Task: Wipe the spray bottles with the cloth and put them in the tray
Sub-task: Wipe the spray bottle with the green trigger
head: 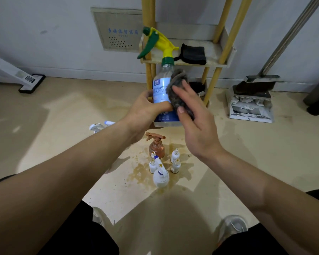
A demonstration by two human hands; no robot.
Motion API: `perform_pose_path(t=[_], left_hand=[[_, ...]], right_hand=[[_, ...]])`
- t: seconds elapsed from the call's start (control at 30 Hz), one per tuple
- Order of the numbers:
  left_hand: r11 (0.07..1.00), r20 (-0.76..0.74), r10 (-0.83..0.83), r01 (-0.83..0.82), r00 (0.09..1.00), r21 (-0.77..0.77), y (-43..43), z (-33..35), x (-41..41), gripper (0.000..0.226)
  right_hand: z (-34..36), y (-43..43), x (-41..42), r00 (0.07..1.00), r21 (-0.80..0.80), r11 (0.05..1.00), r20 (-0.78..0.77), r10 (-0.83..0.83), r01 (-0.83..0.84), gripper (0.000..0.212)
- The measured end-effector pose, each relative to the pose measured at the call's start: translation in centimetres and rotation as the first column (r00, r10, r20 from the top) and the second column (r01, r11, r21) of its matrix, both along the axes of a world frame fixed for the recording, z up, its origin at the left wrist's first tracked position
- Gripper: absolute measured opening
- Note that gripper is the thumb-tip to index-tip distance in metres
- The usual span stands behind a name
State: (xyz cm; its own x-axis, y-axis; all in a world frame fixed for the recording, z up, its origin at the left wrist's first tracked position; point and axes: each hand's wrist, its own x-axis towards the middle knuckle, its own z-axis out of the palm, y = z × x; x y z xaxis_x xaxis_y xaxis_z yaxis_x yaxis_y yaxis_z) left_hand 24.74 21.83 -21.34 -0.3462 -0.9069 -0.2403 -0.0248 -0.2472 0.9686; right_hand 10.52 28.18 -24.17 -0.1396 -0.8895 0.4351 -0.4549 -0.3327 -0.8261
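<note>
One stained beige floor [63, 107] carries everything. One yellow-posted wooden shelf rack [148, 15] stands at the wall, its top cut off, with one folded black cloth [192, 54] on its shelf. Two hands meet in mid-air before it. The left hand [145, 111] grips one upright clear plastic spray bottle with a blue label and yellow-green trigger head [160, 89]. The right hand [197, 126] presses one fuzzy grey cloth [179, 78] flat-fingered against the bottle's side. On the floor below stand one white spray bottle [160, 178], one copper-coloured spray bottle [157, 146] and four small white bottles [175, 165], one half hidden. A white-and-blue spray head [98, 126] shows beside the left forearm, its body hidden.
</note>
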Motion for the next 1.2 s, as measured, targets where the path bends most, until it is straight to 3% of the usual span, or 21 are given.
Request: perform_pose_path(t=[0.07,0.17,0.23,0.4,0.5,0.6,0.8,1.07,1.13,1.2], left_hand=[[0.999,-0.055,-0.018,0.02,0.998,0.041,-0.2,0.1,0.3,0.097],[0.995,-0.111,-0.032,0.043,0.993,0.095,0.2,-0.2,0.2,0.084],[0.993,-0.139,-0.018,0.034,0.99,0.114,0.4,-0.4,-0.1,0.079],[0.992,-0.126,0.029,-0.014,0.992,0.122,0.1,-0.1,-0.3,0.084],[0.994,-0.154,0.003,0.014,0.988,0.112,0.3,0.2,-0.6,0.062],[0.992,-0.187,0.0,0.023,0.982,0.122,0.3,0.0,-0.6,0.059],[0.993,-0.109,0.016,-0.003,0.994,0.116,-0.5,-0.2,-0.2,0.051],[0.992,-0.104,-0.027,0.039,0.994,0.119,0.1,-0.4,-0.4,0.046],[0.994,-0.112,0.017,-0.005,0.994,0.108,-0.1,-0.4,-0.3,0.036],[0.99,-0.142,0.06,-0.041,0.988,0.134,-0.2,-0.3,-0.2,0.049]], right_hand=[[0.0,0.0,0.0,1.0,0.006,1.0,-0.008,0.015,-0.015,0.047],[0.4,-0.7,-0.5,0.968,0.138,0.99,0.246,-0.041,0.007,0.048],[0.4,-1.0,-0.8,0.936,0.235,0.972,0.336,-0.103,0.023,0.048],[-0.1,-0.6,0.2,0.966,0.22,0.975,0.242,-0.091,0.036,0.055],[0.0,-0.5,0.4,0.991,0.141,0.99,0.121,-0.049,0.032,0.061],[0.3,-0.6,0.1,0.998,0.076,0.997,0.058,-0.028,0.024,0.06],[0.3,-1.1,-0.3,0.965,0.186,0.982,0.252,-0.069,0.021,0.056],[-0.1,-1.0,-0.4,0.991,0.207,0.978,0.134,-0.01,-0.018,0.06],[-0.1,-0.9,-0.3,0.984,0.227,0.972,0.178,0.011,-0.052,0.06],[-0.2,-1.0,-0.3,0.969,0.278,0.96,0.243,-0.03,-0.04,0.055]])
